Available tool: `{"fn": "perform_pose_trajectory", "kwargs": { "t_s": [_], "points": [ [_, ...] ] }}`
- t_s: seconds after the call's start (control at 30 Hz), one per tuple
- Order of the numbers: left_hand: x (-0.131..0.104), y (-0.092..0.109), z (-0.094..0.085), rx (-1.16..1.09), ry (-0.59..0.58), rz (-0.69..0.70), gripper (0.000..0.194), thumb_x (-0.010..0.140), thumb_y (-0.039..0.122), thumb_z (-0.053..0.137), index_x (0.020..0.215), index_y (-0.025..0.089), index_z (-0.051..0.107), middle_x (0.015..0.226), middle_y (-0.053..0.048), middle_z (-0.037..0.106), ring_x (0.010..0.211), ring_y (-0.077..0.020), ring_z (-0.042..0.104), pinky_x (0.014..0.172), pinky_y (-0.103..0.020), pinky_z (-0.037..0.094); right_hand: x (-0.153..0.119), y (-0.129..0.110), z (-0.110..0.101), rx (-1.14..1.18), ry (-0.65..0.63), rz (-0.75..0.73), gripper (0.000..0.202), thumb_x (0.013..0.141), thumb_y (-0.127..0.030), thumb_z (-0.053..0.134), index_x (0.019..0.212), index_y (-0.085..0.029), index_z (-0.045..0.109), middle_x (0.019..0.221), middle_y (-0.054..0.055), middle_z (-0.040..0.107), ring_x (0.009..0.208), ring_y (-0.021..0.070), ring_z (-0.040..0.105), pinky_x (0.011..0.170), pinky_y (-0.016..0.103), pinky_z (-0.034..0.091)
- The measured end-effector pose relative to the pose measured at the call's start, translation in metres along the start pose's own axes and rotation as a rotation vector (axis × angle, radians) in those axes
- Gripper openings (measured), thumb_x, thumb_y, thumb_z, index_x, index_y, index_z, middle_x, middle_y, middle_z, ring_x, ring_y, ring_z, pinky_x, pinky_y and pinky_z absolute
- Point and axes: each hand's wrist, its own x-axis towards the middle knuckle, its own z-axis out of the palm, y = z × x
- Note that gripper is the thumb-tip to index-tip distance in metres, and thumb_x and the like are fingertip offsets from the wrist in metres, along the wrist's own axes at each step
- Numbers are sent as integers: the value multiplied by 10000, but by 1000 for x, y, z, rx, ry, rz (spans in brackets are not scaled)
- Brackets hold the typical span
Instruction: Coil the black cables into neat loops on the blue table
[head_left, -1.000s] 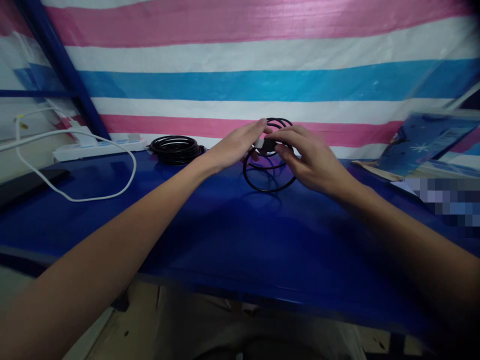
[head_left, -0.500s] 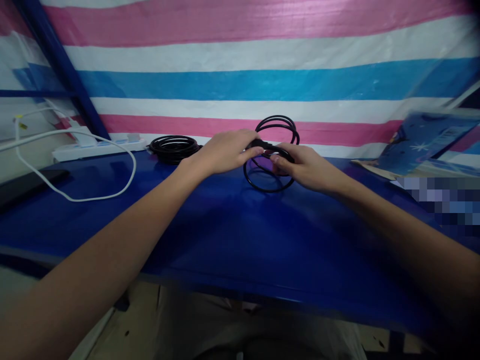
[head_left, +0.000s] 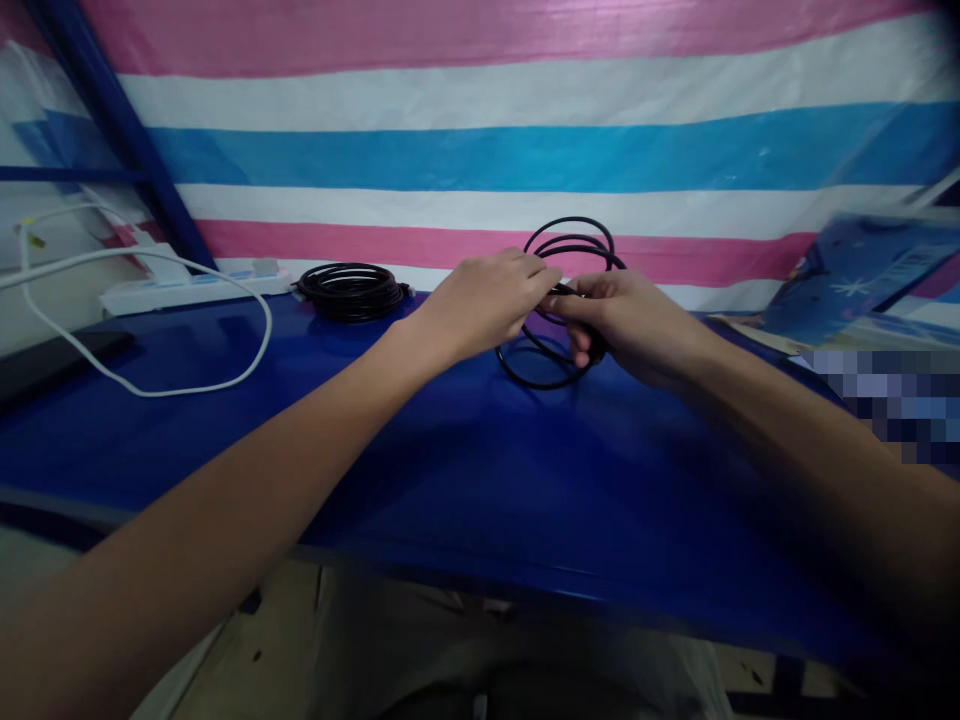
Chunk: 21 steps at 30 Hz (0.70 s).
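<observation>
Loops of a black cable (head_left: 541, 386) hang between and around my hands, just above the blue table (head_left: 465, 480). My left hand (head_left: 499, 300) pinches the cable at its fingertips, its back turned up. Close against it, my right hand (head_left: 637, 315) is closed on the same cable with thumb and forefinger, while the other fingers curl round the lower strands. Some loops rise behind the hands and one droops below them. The cable's ends are hidden in my fingers. Left of my left hand lies a second black cable, neatly coiled (head_left: 351, 292).
A white power strip (head_left: 195, 290) with plugs stands at the back left, and a white cord (head_left: 202, 390) loops in front of it. At the far left lies a dark flat object (head_left: 67, 365). A blue printed package (head_left: 840, 280) is at the right. Striped sheeting (head_left: 480, 160) hangs behind.
My left hand has moved right, up to my right hand. My right hand has turned and closed further round the cable. The black connector seen between the hands before is now hidden.
</observation>
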Motion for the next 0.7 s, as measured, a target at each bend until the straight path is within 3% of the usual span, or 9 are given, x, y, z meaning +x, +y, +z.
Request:
{"fn": "perform_pose_trajectory", "kwargs": {
  "t_s": [0.17,0.3,0.4,0.5,0.6,0.7],
  "points": [
    [1,-6,-2,52,-109,-148,222,863,171,447,922,94,647,887,-150,663,869,-283,623,721,-355,443,-2,-4,2,182,-103,70,293,839,-314,583,600,-147,561,498,38,553,435,130,552,447,276,436],
    [-1,-14,1,-36,13,-299,235,873,235,460,852,109,657,814,-130,656,825,-267,626,732,-367,439,-5,-12,0,265,-188,143,279,884,-396,494,813,-157,619,574,48,585,563,182,624,486,283,462],
    [-2,-15,4,-78,69,-385,245,872,255,462,808,119,656,772,-115,655,788,-245,618,716,-354,443,-6,-13,-2,260,-188,60,302,913,-419,446,790,-181,585,471,-32,412,435,112,514,510,280,477],
    [-2,-7,3,-129,78,-337,202,850,211,464,873,137,650,812,-95,666,821,-232,613,746,-343,446,-6,-11,-1,143,-133,-31,315,912,-432,455,718,-192,519,464,-73,273,352,54,298,424,236,422],
    [-3,4,-1,-234,81,-198,292,812,119,437,1045,168,607,967,-81,661,912,-229,606,792,-337,440,-6,-11,1,-39,-106,-146,369,872,-467,516,638,-187,458,482,-56,325,373,50,300,352,202,299],
    [-3,10,-2,-391,66,-119,426,780,68,405,1157,200,554,1049,-69,647,962,-232,596,809,-337,439,-7,-12,3,-73,-123,-224,395,858,-486,529,618,-183,452,473,-47,373,368,50,340,348,204,267]
  ]
}}
